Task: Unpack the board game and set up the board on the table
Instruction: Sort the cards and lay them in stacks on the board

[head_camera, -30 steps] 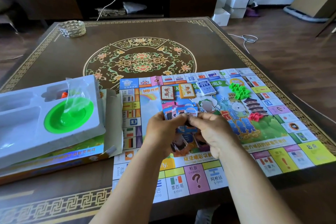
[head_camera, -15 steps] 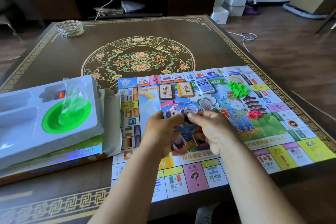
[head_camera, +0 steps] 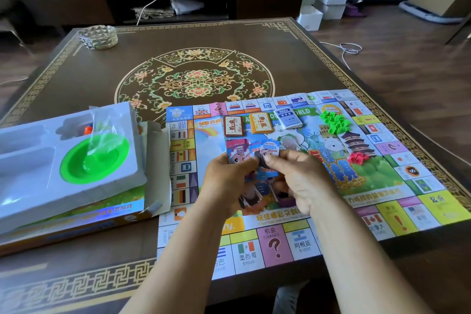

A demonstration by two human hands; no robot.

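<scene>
- Board (head_camera: 293, 211): unfolded paper sheet, lying flat on the near right part of the desk (head_camera: 76, 79); its near edge reaches the desk's front edge.
- Left hand (head_camera: 226, 183): fingers curled round a fanned bundle of play money (head_camera: 254, 158), held above the board's centre.
- Right hand (head_camera: 303, 181): thumb and forefinger pinch the top of the same bundle; remaining fingers curled beneath.
- Three card decks (head_camera: 262, 122) sit in a row on the far part of the board, slightly apart from one another.
- Green pieces (head_camera: 334, 121) are heaped right of the decks; red pieces (head_camera: 358, 157) lie nearer, also on the board.
- Box (head_camera: 89, 214): left of the board, carrying a white plastic tray (head_camera: 30, 160) with a green dish (head_camera: 94, 158) in its round recess.
- Glass ashtray (head_camera: 98, 37): far left corner of the desk, well apart.
</scene>
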